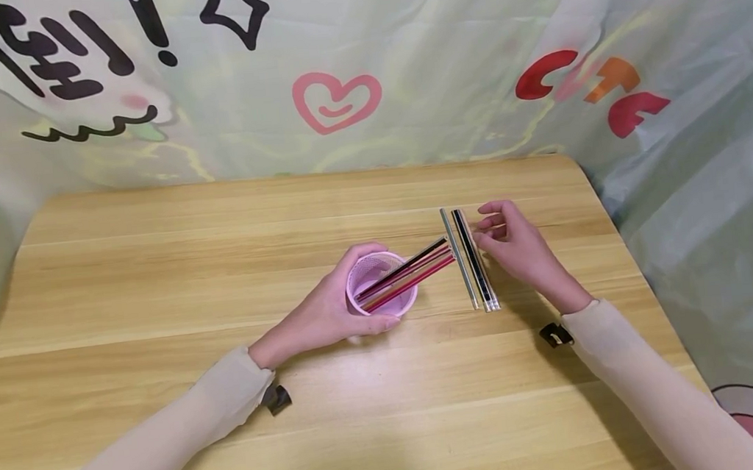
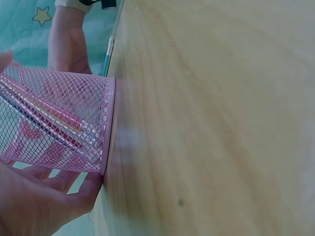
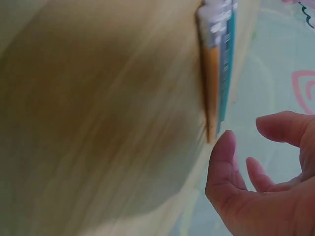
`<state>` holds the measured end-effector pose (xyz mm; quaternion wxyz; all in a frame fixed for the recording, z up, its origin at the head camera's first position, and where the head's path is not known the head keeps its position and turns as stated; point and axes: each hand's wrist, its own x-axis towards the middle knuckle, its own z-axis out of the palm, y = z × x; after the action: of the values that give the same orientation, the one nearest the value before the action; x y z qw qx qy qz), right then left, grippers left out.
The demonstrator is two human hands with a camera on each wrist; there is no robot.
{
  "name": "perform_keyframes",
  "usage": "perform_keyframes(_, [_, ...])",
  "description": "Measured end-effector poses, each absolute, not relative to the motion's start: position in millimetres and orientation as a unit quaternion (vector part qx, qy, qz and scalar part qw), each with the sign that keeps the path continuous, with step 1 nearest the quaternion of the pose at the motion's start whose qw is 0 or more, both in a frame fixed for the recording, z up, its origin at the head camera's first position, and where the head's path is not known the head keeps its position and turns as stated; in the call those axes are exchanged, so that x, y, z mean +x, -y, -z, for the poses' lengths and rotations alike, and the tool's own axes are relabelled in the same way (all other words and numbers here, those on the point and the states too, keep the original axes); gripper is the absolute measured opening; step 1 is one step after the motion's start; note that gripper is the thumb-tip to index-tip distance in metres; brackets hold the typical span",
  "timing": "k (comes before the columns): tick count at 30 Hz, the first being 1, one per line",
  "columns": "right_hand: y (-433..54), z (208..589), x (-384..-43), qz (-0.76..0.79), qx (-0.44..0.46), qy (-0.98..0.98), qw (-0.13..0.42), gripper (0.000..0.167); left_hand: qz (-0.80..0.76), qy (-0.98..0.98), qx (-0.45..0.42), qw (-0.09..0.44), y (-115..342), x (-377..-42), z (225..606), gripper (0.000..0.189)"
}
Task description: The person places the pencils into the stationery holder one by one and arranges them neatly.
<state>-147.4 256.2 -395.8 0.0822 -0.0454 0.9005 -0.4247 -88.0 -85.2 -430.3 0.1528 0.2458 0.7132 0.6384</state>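
Observation:
A pink mesh pencil cup [image 1: 383, 314] stands on the table, and my left hand [image 1: 329, 305] grips it round its side. Several pencils [image 1: 413, 273] in pink, black and other colours lean out of the cup toward the right. In the left wrist view their lower ends show through the mesh [image 2: 64, 118]. Right of the cup, several more pencils [image 1: 474, 257] with eraser ends lie on the table. My right hand [image 1: 520, 246] is just beside them, its fingers bent and apart. In the right wrist view a gap shows between thumb and fingers, with nothing held.
The wooden table [image 1: 156, 296] carries the cup and pencils. A printed cloth [image 1: 429, 61] hangs behind the table's far edge and along its right side. Each wrist wears a black strap device [image 1: 555, 334] at the sleeve.

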Motion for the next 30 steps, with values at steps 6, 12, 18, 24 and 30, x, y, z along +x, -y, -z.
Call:
perform_keyframes(6, [-260.4,401.7,-154.7,0.406,-0.032,-0.907,0.111,0.061,-0.638,-0.714,0.244,0.153,85.2,-88.4,431.2,0.096])
perform_keyframes(12, [-262.0,406.1,-160.4,0.388,-0.033,-0.912,0.129,0.064,-0.641,-0.710,0.247,0.156,86.0,-87.3,430.6,0.096])
perform_keyframes(18, [-263.2,407.9,-163.6,0.350,-0.057,-0.926,0.127,0.063,-0.642,-0.708,0.250,0.156,85.8,-88.1,431.8,0.096])
perform_keyframes(24, [-264.6,402.3,-163.5,0.297,-0.062,-0.943,0.133,0.063,-0.643,-0.705,0.256,0.154,85.0,-88.8,432.4,0.094])
perform_keyframes(30, [-269.6,396.8,-164.1,0.268,-0.072,-0.946,0.170,0.077,-0.635,-0.715,0.251,0.153,86.0,-88.7,432.5,0.096])
